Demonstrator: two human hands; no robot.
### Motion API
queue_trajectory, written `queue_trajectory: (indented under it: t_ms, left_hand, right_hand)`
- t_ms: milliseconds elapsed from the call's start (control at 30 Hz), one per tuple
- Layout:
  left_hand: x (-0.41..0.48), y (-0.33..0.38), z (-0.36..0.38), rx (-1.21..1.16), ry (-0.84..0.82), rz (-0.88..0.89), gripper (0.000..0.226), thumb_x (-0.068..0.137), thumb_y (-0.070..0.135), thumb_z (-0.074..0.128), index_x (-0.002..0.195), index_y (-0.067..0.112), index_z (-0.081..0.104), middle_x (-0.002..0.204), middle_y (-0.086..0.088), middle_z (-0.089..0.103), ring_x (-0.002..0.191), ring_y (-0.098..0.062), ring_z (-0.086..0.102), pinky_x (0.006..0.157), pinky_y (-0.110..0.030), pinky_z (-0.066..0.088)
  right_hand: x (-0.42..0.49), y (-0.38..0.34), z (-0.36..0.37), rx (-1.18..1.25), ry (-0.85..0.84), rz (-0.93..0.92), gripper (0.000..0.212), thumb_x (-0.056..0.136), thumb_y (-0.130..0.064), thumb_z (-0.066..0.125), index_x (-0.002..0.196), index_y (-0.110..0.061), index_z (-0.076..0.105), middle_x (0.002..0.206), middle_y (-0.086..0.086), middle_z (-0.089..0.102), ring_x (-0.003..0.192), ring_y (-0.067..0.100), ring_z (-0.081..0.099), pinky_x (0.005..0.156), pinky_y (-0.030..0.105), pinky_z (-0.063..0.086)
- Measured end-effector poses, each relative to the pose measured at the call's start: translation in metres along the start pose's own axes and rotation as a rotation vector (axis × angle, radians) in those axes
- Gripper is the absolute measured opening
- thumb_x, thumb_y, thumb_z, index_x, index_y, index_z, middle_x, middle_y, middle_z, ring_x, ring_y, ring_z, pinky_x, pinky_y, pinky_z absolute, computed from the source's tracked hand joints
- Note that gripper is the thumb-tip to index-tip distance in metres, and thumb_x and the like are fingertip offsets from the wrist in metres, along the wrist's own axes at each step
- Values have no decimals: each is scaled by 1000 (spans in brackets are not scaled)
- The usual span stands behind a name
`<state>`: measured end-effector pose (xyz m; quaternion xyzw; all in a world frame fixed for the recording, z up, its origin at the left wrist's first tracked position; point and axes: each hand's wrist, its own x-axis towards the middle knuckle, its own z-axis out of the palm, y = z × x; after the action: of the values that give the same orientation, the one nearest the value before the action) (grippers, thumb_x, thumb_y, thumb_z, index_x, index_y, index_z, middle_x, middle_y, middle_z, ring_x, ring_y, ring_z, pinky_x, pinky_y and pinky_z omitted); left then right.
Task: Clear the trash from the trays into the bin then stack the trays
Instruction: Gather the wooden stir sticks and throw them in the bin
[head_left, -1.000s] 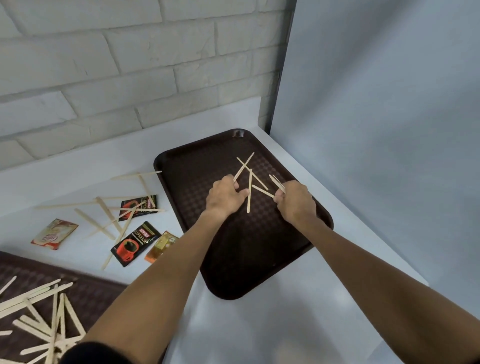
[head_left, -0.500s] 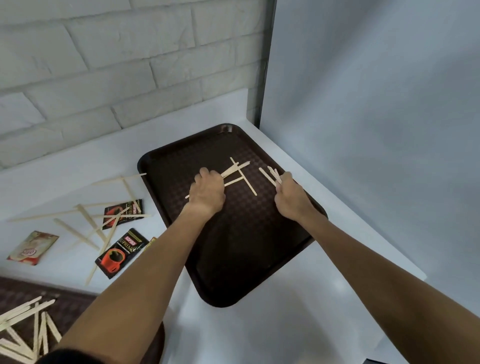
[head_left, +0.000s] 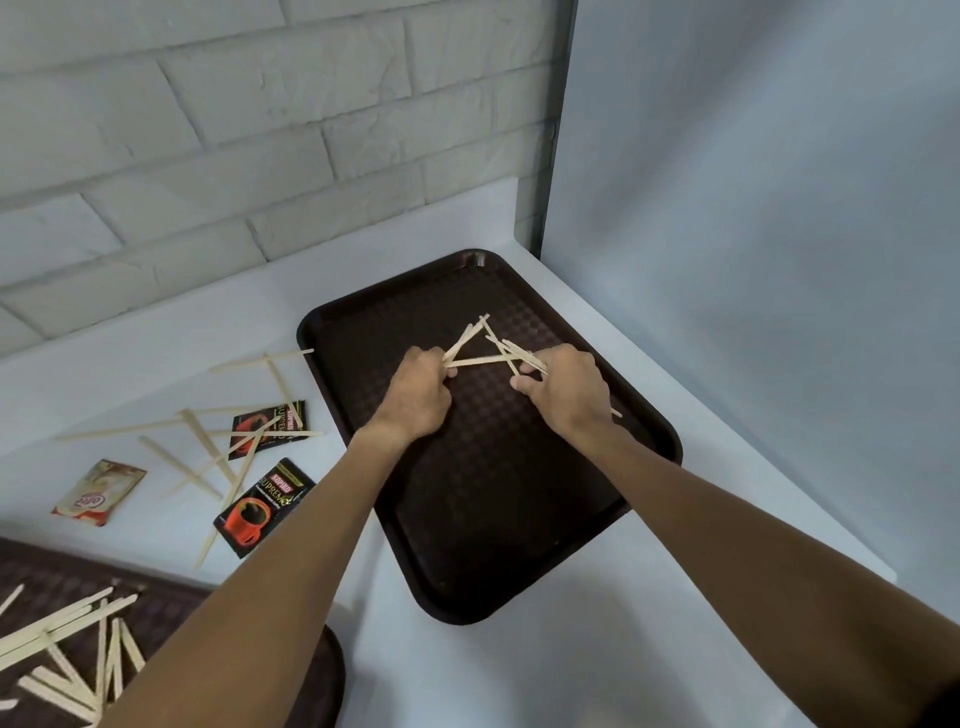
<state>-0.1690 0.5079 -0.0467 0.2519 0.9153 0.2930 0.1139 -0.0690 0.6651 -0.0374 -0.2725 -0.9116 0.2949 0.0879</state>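
Fingers (head_left: 450, 372) of left hand (head_left: 415, 397) are pinched on the near ends of several wooden sticks (head_left: 475, 359); right hand (head_left: 569, 395) fingers (head_left: 522, 383) are curled round the opposite ends. Sticks are held crossed btwn both hands, over the far half of brown tray (head_left: 493, 493). L to R: second tray (head_left: 52, 577) w/ sticks is cut by the bottom-L frame edge; sachets (head_left: 265, 506) & loose sticks (head_left: 208, 445) are strewn on table (head_left: 467, 675); brown tray is set askew, R rim near table's R edge, grey wall (head_left: 753, 260) beyond. Open table is left in front. Vs 0.5 s ago: hands are brought closer, spread sticks gathered into one bunch.
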Motion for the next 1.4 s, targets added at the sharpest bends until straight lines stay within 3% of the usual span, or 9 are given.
queue_trajectory:
  t_ms: [167,300,433,567,733,867,967,1167,1400]
  left_hand:
    - [0,-1,-15,-189,-104,-165,23,99,16,41,101,6,61,95,-11,61,90,-25,58,76,-35,46]
    - [-3,-1,-17,-270,-57,-275,22,90,21,44,87,10,62,98,-12,64,89,-26,59,73,-35,41]
    - [-10,3,-15,-191,-75,-187,30,97,26,38,75,16,55,85,-7,62,79,-23,57,65,-33,38]
    - [-16,5,-13,-242,-64,-77,28,103,22,37,83,18,58,74,1,57,69,-15,53,63,-30,40]
    - [-37,26,-13,-392,-108,-94,22,100,11,34,96,19,55,69,1,53,57,-10,45,52,-25,36]
    - [-64,54,-14,-420,-113,-124,20,96,17,38,86,14,55,64,4,46,55,-11,41,51,-29,30]
    - [-82,71,-7,-384,-92,-115,23,94,23,37,77,17,52,62,6,45,53,-12,39,48,-30,26]
    - [-133,117,25,-304,-148,-23,50,102,56,23,78,18,45,60,8,36,51,-8,33,49,-27,27]
    - [-209,162,80,-465,-216,-66,37,104,30,29,83,14,54,64,3,37,55,-11,31,47,-25,26]
  right_hand:
    - [1,-3,0,-74,5,37,11,93,-18,61,85,-15,68,80,1,66,75,23,64,65,33,50]
    - [-1,3,-6,-198,-85,52,7,93,-10,56,98,-12,61,105,7,58,90,31,62,74,37,47]
    - [-7,14,-12,-264,-167,18,15,99,-14,52,112,-6,48,117,13,44,89,31,60,72,37,45]
    - [-8,20,-27,-74,-163,44,5,101,-14,45,100,-9,43,105,14,58,85,26,55,72,35,42]
    - [-22,17,-57,314,-296,174,19,97,-5,47,108,-13,59,103,3,57,94,18,54,81,29,42]
    - [-44,21,-75,469,-329,240,19,98,-15,47,81,-14,55,71,2,48,59,12,44,56,24,37]
    - [-67,31,-91,578,-276,287,16,94,-13,43,78,-15,46,64,0,37,50,11,33,47,24,27]
    - [-127,74,-122,418,-195,175,35,102,-34,30,74,-17,41,68,3,38,60,20,38,59,32,34]
    - [-218,147,-135,425,-91,67,41,105,-47,27,75,-19,32,68,-1,35,59,13,33,56,29,30]
